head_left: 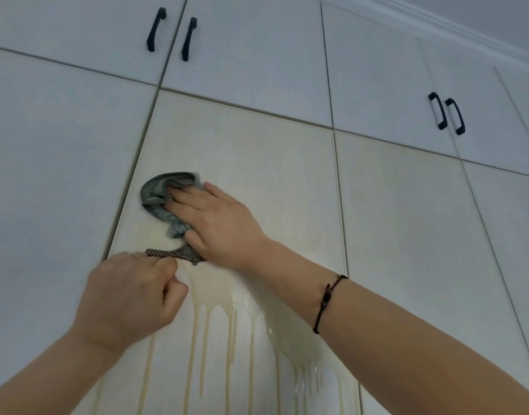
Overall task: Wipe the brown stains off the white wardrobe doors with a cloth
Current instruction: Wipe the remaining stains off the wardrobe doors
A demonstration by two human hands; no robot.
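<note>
A grey cloth (157, 194) with a dark patterned hem lies bunched against the white wardrobe door (257, 151). My right hand (215, 223) presses flat on it with straight fingers. A corner of the hem (173, 253) trails down to my left hand (128, 295), which pinches its end with curled fingers. Pale brown stains (209, 324) smear the door below both hands and run down in several drips.
Two pairs of black handles (172, 34) (447, 113) sit on the upper cabinet doors. Door gaps run left and right of the stained panel. A white cornice (454, 28) and the ceiling show at the top right. A black cord bracelet (327, 304) circles my right wrist.
</note>
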